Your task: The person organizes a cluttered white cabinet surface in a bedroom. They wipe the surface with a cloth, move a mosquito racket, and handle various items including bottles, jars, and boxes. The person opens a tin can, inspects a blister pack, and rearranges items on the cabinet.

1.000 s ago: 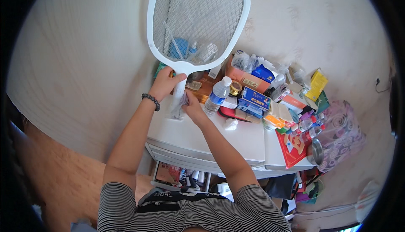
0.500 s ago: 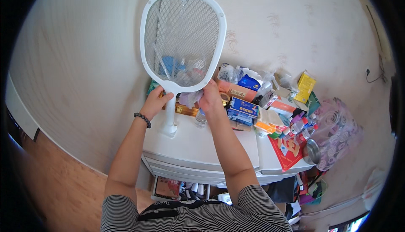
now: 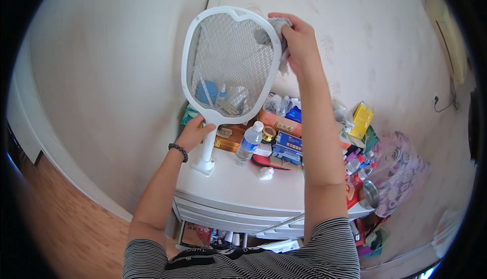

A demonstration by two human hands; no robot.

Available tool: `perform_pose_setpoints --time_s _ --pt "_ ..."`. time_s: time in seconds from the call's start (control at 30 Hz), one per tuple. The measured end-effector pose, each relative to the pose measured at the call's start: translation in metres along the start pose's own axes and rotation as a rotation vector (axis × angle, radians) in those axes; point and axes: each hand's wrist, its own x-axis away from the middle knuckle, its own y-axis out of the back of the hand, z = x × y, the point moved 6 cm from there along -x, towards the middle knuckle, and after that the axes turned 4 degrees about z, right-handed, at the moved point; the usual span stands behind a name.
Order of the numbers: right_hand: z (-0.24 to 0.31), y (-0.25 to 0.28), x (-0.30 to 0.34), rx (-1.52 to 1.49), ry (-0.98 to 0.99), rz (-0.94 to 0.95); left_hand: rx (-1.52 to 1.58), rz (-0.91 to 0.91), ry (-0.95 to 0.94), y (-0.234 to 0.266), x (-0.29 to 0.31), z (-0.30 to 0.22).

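Observation:
A white electric mosquito swatter (image 3: pixel 228 66) stands upright on its base, its mesh head raised above a white dresser top (image 3: pixel 238 185). My left hand (image 3: pixel 194 134), with a dark bead bracelet on the wrist, is closed round the neck just under the head. At the upper right of the frame, my right hand (image 3: pixel 303 43) pinches a greyish cloth (image 3: pixel 279 24) against the rim. Part of the cloth shows through the mesh. Just right of the handle stands a clear water bottle (image 3: pixel 248 144) with a white cap.
A crumpled white tissue (image 3: pixel 265 173) lies near the bottle. Blue boxes (image 3: pixel 287 144), a yellow packet (image 3: pixel 362 119) and other clutter fill the dresser's back and right. A metal bowl (image 3: pixel 369 195) sits at the right edge. Below, a drawer (image 3: pixel 197 234) is pulled out.
My right hand has moved with the cloth from the lower right of the swatter's rim up to its upper right. My left hand keeps its hold on the neck. The view has shifted slightly.

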Motion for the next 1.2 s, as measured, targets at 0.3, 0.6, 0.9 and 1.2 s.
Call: perform_pose_setpoints --time_s 0.3,0.6,0.9,1.2 --pt "0.043 -0.14 -0.055 1.351 0.532 0.192 -0.062 -0.043 -0.028 0.005 -0.001 0.003" --pt "-0.037 -0.239 0.019 1.56 0.951 0.293 -0.08 -0.046 -0.005 0.002 -0.006 0.016" --pt "-0.181 -0.243 0.144 0.913 0.301 0.843 -0.417 -0.192 -0.424 -0.003 -0.014 0.04" --pt "-0.089 -0.104 0.279 0.112 0.099 0.456 0.003 -0.149 0.011 -0.006 -0.002 0.008"
